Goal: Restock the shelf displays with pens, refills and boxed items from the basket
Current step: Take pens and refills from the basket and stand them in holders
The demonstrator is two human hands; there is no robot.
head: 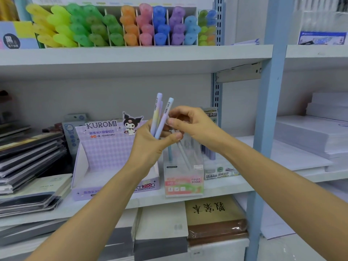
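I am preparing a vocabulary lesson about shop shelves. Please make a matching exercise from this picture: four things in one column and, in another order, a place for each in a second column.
Things
1. pastel pens
2. Kuromi box
3. Fruit Soda box
4. highlighters

Places
a. on the upper shelf
b. on the middle shelf, right of the Kuromi box
c. gripped in the left hand
d. on the middle shelf, beside the dark notebooks

Pairs: 1-c, 2-d, 3-b, 4-a

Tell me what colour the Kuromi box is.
The Kuromi box is pale lilac with a check pattern, clearest in the head view.
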